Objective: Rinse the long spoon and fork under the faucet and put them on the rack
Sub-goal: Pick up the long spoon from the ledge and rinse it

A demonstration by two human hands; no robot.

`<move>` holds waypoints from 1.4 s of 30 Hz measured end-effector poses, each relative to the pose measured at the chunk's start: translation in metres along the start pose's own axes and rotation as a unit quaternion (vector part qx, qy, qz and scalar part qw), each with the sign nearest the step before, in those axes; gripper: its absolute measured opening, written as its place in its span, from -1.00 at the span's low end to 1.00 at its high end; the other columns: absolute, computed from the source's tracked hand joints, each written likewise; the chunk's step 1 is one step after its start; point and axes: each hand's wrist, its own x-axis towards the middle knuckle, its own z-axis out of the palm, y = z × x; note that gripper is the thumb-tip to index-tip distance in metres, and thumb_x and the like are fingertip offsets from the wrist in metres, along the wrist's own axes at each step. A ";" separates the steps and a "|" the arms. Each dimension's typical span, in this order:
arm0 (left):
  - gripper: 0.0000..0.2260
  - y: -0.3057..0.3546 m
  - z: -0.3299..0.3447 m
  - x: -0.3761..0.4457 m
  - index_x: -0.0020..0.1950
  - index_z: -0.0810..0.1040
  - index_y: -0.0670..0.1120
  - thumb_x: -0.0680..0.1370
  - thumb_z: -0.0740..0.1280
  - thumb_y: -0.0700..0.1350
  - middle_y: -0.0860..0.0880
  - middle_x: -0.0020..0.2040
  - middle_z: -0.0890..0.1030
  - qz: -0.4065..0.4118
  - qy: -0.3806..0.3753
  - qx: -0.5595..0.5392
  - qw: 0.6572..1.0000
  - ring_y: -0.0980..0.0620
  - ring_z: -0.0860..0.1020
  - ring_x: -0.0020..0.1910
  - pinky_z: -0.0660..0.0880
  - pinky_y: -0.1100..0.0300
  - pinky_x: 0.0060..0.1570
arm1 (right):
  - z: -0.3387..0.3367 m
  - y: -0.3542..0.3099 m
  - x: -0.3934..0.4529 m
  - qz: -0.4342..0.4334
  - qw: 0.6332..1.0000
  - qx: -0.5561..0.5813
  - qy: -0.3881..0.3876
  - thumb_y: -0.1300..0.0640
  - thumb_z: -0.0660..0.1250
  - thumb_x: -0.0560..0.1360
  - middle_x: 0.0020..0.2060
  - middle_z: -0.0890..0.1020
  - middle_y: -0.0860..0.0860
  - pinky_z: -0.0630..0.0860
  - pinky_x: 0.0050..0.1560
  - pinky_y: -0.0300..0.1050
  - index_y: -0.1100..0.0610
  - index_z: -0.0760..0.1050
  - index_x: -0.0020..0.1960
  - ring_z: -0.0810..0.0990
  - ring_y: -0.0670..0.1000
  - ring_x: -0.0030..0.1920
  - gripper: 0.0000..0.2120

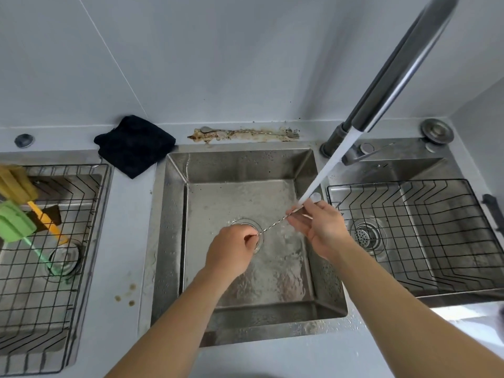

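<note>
Over the middle sink (172, 227) I hold a long metal spoon with a twisted handle (274, 225). My left hand (231, 253) pinches its lower end above the drain. My right hand (320, 227) grips its upper part, and the round bowl (315, 197) shows just above my fingers. Water from the faucet (395, 77) falls in a white stream (327, 170) onto that upper end. A second long utensil (251, 132) lies on a brown-stained strip of counter behind the sink, spoon-shaped at its left end with fork tines (294, 135) at its right.
A black wire rack (395, 182) sits in the right basin with nothing on it. The left basin has another wire rack (68, 167) holding a green brush (16, 222) and a yellow brush (16, 184). A black cloth (135, 144) lies on the counter at the back left.
</note>
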 end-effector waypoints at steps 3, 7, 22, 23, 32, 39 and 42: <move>-0.89 0.007 -0.002 0.000 0.03 0.67 -0.06 0.54 0.37 -0.14 -0.03 -0.06 0.67 0.035 0.083 0.026 0.996 -0.05 0.57 -0.04 0.53 0.03 0.00 | 0.001 -0.002 -0.001 -0.004 1.000 0.015 0.016 0.23 0.22 0.62 -0.13 0.61 0.25 0.67 -0.15 -0.09 0.27 0.46 -0.09 0.66 0.14 -0.15 -0.85; -0.87 0.021 0.002 -0.007 0.05 0.68 -0.06 0.53 0.40 -0.12 0.04 -0.10 0.69 0.070 0.124 -0.035 0.989 0.07 0.60 -0.10 0.56 0.15 -0.05 | 0.004 -0.002 -0.001 -0.005 0.999 0.031 0.034 0.21 0.23 0.62 -0.07 0.62 0.27 0.65 -0.11 -0.05 0.28 0.47 -0.04 0.67 0.17 -0.09 -0.87; -0.82 0.096 0.039 0.039 0.02 0.57 -0.13 0.47 0.47 -0.29 -0.10 -0.12 0.67 -0.305 0.101 -0.709 0.628 0.06 0.65 -0.14 0.52 0.30 -0.17 | 0.006 -0.010 -0.010 -0.015 0.994 0.098 0.049 0.25 0.23 0.61 -0.23 0.65 0.21 0.63 -0.06 -0.01 0.32 0.52 -0.04 0.70 0.14 -0.20 -0.85; -0.82 0.098 0.039 0.042 -0.02 0.56 -0.13 0.46 0.46 -0.32 -0.10 -0.16 0.66 -0.305 0.111 -0.715 0.619 0.05 0.64 -0.20 0.53 0.30 -0.21 | 0.004 -0.009 -0.010 -0.018 0.994 0.099 0.045 0.25 0.24 0.61 -0.23 0.65 0.21 0.62 -0.07 -0.03 0.32 0.52 -0.03 0.69 0.14 -0.20 -0.86; -0.79 0.105 0.051 0.045 0.08 0.49 -0.14 0.51 0.39 -0.35 -0.17 -0.14 0.64 -0.338 0.133 -0.726 0.584 -0.01 0.61 -0.28 0.59 0.24 -0.25 | -0.002 0.001 -0.017 -0.015 0.990 0.116 0.074 0.26 0.26 0.60 -0.10 0.67 0.30 0.61 0.05 0.00 0.30 0.53 -0.05 0.69 0.20 -0.07 -0.88; -0.81 0.116 0.063 0.049 -0.24 0.53 -0.14 0.56 0.31 -0.32 -0.06 -0.37 0.55 -0.374 0.136 -0.685 0.611 0.07 0.53 -0.47 0.49 0.29 -0.47 | -0.007 0.017 -0.024 -0.002 0.989 0.115 0.090 0.21 0.20 0.63 -0.06 0.70 0.26 0.60 0.12 0.08 0.29 0.45 0.12 0.72 0.15 -0.04 -0.84; -0.83 0.119 0.064 0.048 -0.23 0.54 -0.17 0.55 0.32 -0.32 -0.07 -0.37 0.56 -0.372 0.124 -0.677 0.622 0.01 0.55 -0.41 0.56 0.19 -0.33 | -0.005 0.018 -0.029 0.010 0.990 0.120 0.076 0.21 0.17 0.64 -0.07 0.72 0.21 0.58 0.12 0.12 0.21 0.47 0.09 0.71 0.15 -0.03 -0.88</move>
